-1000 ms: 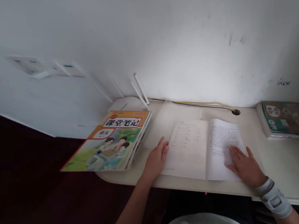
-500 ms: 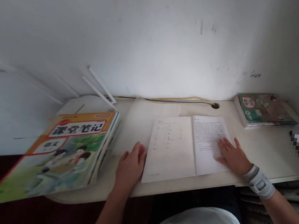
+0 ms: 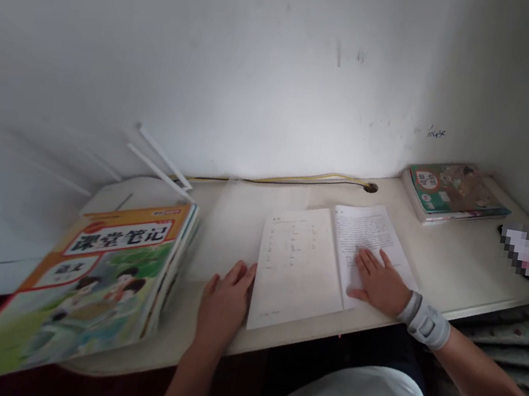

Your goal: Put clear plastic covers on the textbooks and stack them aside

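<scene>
An open book (image 3: 299, 278) lies flat on the desk (image 3: 260, 344) in front of me, its left page mostly blank with a few short printed lines and its right page dense with text. My right hand (image 3: 381, 283) rests palm down on the lower part of the right page, fingers spread, with a grey band round the wrist. Beside the book's left edge lies my left hand (image 3: 226, 300), fingers stretched forward and holding nothing. Its fingertips are close to the page edge; whether they touch it I cannot tell.
A stack of books with an orange and green cover (image 3: 96, 291) stands at the left, overhanging the desk front. White antennas (image 3: 162, 171) rise behind it. More books (image 3: 453, 192) and a blurred-out phone (image 3: 526, 252) lie at the right. A cable (image 3: 292, 179) runs along the wall into a hole.
My right hand has slid left and down, from the page's outer edge onto its lower text. My left hand stays beside the book. The view has shifted slightly right.
</scene>
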Tool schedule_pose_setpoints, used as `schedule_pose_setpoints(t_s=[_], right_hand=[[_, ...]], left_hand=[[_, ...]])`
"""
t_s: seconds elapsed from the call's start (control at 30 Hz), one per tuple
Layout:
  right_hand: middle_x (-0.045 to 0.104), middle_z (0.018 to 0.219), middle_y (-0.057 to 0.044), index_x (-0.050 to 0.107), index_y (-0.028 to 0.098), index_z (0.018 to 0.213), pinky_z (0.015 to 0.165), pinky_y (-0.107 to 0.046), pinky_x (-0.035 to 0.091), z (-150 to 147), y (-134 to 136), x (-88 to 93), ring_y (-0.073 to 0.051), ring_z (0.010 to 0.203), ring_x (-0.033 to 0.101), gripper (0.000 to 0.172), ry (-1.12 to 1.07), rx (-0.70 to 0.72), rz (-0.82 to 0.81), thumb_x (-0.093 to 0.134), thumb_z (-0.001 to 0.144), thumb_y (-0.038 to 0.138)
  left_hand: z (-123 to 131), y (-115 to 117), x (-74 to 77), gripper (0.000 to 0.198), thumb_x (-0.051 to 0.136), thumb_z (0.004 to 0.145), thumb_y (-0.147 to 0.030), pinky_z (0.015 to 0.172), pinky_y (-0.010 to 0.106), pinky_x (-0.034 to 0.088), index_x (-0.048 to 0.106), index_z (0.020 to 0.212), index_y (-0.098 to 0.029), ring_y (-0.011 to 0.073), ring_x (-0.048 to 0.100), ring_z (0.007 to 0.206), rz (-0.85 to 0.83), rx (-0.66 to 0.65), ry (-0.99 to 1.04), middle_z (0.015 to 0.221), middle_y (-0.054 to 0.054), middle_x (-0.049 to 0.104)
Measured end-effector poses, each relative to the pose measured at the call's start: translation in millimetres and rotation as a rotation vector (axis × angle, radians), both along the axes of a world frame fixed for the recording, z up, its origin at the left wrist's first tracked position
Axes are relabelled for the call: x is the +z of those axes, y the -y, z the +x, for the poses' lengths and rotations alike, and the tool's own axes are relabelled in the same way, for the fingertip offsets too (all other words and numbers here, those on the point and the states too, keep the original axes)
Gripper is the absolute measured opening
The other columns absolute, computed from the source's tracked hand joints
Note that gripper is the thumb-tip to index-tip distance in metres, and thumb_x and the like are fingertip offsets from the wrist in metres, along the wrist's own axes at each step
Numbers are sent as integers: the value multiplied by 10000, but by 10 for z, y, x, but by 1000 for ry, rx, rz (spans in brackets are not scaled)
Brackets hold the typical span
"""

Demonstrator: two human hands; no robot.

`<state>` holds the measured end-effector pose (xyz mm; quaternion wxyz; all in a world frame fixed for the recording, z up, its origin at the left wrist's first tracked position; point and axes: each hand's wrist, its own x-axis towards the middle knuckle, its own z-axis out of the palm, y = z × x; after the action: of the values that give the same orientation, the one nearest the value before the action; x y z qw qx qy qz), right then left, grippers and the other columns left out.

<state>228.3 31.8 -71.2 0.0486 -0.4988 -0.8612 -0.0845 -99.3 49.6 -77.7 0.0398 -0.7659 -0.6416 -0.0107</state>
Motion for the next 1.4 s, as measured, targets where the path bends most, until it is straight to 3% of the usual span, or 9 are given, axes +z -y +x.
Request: schedule_pose_setpoints(t_s=[0.13,0.23,0.43,0.53,0.63,0.83,0.97,1.13,1.4], right_hand=[[390,1376,-240,422,-1,1313,1061,-451,251,101,-4,-61,-296,1297,346,767,-6,16,-3,314,864,610],[387,1367,-264,415,-21,1312,1055,-450,260,206,9,-61,-309,1293,351,778,1,-54,9,323,862,607],[425,1327,-295,441,-78,1269,1070,-433,240,256,7,54,-336,1259,389,829,69,-166,-59,355,840,626],[502,1278,-249,486,14,1258,1077,-491,201,226,-204,174,-310,1203,457,743,50,-137,-110,354,847,619],[386,1387,-228,441,75,1305,1067,-558,146,231,-583,283,-303,1278,365,702,16,-47,-91,345,858,607],[294,1431,-242,347,51,1361,1067,-544,108,343,-1158,270,-320,1328,274,895,90,68,-253,407,760,711],[242,1450,-244,298,43,1385,1072,-511,143,370,-1174,191,-304,1339,257,937,88,58,-289,397,752,726],[251,1450,-237,284,32,1390,1076,-502,145,372,-1152,172,-305,1340,255,972,77,46,-280,393,737,744],[242,1443,-262,268,0,1390,1072,-506,157,457,-1111,145,-320,1336,257,989,58,32,-273,364,748,746]], left_hand=[[-16,-6,-40,456,256,890,-148,1058,407,240,500,1276,-158,199,427,1245,12,24,12,1345,128,481],[-24,-2,-62,458,268,882,-142,1066,400,233,501,1274,-186,184,419,1253,9,29,32,1353,113,475],[-2,-12,-20,455,272,882,-142,1050,400,264,503,1272,-185,193,432,1243,3,42,41,1354,120,473],[11,-25,-10,448,272,883,-135,1041,400,273,522,1253,-168,199,436,1240,-14,43,26,1336,131,489],[31,-13,-7,437,276,886,-141,1043,394,269,526,1245,-165,196,444,1232,0,46,29,1342,134,483],[68,-47,144,401,269,914,-249,1001,429,316,542,1203,-196,230,476,1187,20,14,19,1341,88,495],[15,-348,232,431,274,909,-279,1042,556,201,492,1265,-172,296,319,1310,-26,-45,0,1316,97,519],[-26,-698,120,494,225,914,-268,1041,610,164,364,1376,-165,309,218,1356,-104,-62,22,1372,101,454],[-31,-666,34,505,166,931,-297,1035,622,171,349,1386,-175,327,216,1353,-92,-22,45,1428,76,374]])
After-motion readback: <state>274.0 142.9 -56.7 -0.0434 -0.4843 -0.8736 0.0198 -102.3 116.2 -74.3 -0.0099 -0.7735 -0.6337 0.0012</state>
